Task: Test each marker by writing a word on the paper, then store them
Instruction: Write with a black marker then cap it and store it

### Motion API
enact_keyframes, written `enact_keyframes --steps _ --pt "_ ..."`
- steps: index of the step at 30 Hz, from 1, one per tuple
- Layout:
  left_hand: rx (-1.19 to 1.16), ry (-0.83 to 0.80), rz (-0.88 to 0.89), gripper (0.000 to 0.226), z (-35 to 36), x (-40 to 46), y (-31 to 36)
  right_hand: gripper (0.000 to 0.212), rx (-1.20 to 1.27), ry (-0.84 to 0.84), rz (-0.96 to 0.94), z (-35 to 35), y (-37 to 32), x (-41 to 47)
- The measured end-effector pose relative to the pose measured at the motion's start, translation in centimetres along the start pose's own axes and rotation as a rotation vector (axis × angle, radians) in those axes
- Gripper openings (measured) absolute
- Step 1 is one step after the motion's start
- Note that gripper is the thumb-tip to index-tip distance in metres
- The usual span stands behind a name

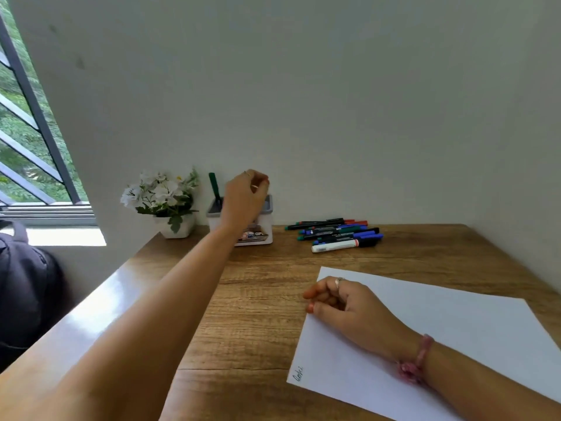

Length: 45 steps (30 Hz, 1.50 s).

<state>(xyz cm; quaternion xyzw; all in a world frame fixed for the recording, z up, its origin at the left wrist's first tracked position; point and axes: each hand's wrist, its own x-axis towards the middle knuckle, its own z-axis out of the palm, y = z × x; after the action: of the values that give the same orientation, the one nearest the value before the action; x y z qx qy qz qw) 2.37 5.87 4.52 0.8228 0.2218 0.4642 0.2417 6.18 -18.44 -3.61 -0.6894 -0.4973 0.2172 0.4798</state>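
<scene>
- The left hand (244, 202) is far back over the white holder (261, 235). Its fingers are curled in, and I cannot tell if they hold anything.
- A green marker (215, 187) stands in the holder, leaning left.
- The other markers (337, 233) lie in a bunch to the right of the holder.
- The right hand (343, 302) rests on the paper (455, 338), fingers curled shut, holding nothing.
- One word (298, 373) is on the paper's near left corner.

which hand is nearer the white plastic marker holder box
Left. The left hand hovers right over the white plastic holder box, beside the green marker in it; the right hand rests on the white paper sheet.
</scene>
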Motion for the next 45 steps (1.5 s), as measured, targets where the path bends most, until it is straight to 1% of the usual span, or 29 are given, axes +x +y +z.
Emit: enact_keyframes --steps 3,6,8,9,11,15,24,27,32,37,39,42,43,45 --pt "0.053 -0.257 0.038 0.019 4.3 -2.7 1.4 0.015 0.021 -0.002 -0.007 -0.2 0.0 -0.1" --pt "0.177 -0.496 0.07 0.028 7.6 -4.8 2.2 0.017 0.107 0.038 -0.015 -0.4 0.0 -0.2" --pt "0.281 -0.59 0.102 0.036 8.8 -5.7 2.2 0.019 0.148 0.062 -0.016 -0.6 0.0 -0.1" --pt "0.33 -0.613 0.111 0.037 9.2 -5.9 2.1 0.019 0.164 0.07 -0.01 -0.7 0.1 -0.1" --pt "0.393 -0.618 0.108 0.038 9.5 -6.2 1.8 0.017 0.189 0.077 0.001 -0.7 0.1 0.1" --pt "0.446 -0.616 0.125 0.036 9.5 -6.2 2.0 0.017 0.217 0.073 0.006 -0.7 0.1 0.3" --pt "0.444 -0.666 0.199 0.031 8.6 -6.6 2.8 0.016 0.203 0.081 -0.003 -0.4 0.1 0.3" --pt "0.366 -0.573 0.206 0.027 7.3 -6.8 3.3 0.016 0.21 0.089 0.004 -0.4 0.0 0.2" --pt "0.162 -0.406 0.15 0.022 2.8 -7.9 3.9 0.015 0.256 0.111 0.007 -0.5 -0.4 0.3" --pt "0.018 -0.273 0.078 0.014 -0.9 -10.4 4.5 0.016 0.237 0.152 -0.029 -1.0 -1.1 0.4" --pt "-0.01 -0.266 0.051 0.016 -1.6 -10.8 4.7 0.019 0.126 0.225 -0.076 -1.3 -0.9 0.6" --pt "-0.019 -0.288 0.076 0.019 -2.3 -11.1 5.3 0.026 -0.226 0.326 -0.188 -2.3 -0.8 0.8" --pt "-0.042 -0.297 0.087 0.018 -2.4 -11.1 5.6 0.031 -0.341 0.323 -0.218 -2.6 -0.9 0.8" --pt "-0.083 -0.314 0.124 0.017 -2.6 -11.4 6.4 0.044 -0.521 0.271 -0.218 -3.1 -1.1 0.8"
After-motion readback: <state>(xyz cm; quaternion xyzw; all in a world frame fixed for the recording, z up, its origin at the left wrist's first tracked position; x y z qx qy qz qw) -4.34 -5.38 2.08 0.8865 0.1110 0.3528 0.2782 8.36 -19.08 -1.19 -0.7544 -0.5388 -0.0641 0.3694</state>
